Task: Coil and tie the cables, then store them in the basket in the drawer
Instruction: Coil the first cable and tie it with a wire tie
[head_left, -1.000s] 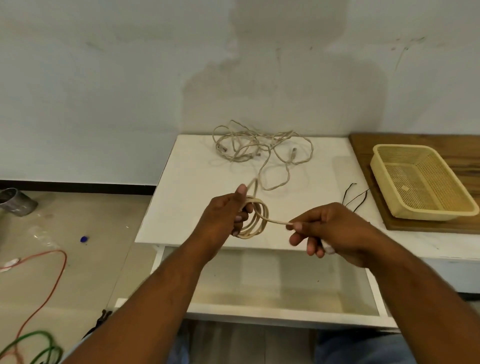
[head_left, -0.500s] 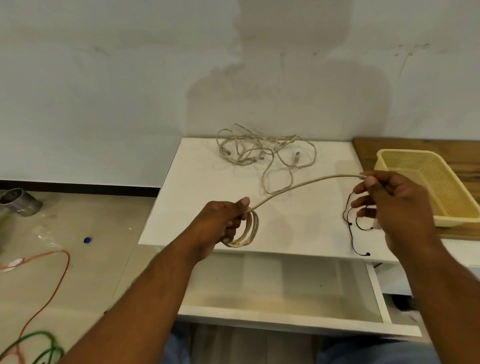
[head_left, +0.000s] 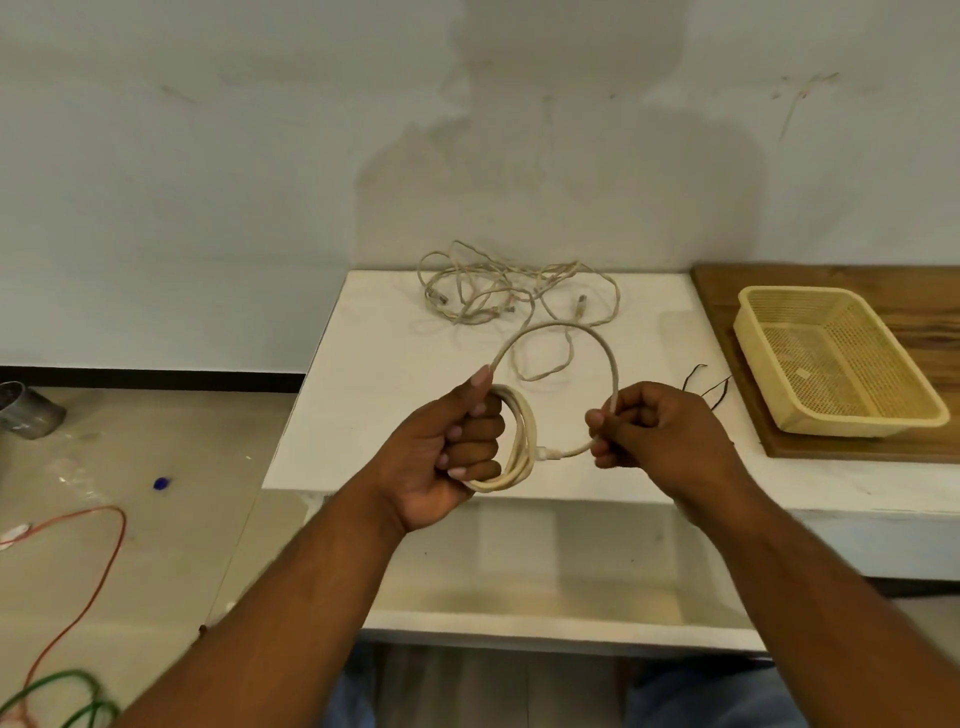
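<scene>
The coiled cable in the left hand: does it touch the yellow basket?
Apart. In the head view the left hand holds the cable over the table; the basket sits on the wooden board.

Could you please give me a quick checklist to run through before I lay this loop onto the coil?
1. Left hand grips coil: ok.
2. Right hand pinches the free loop: ok.
3. Coil tied: not ok.
4. Drawer open: ok.
5. Basket in drawer: not ok, it sits on the wooden board.
6. Free loop clear of tangled cables: cannot tell.
</scene>
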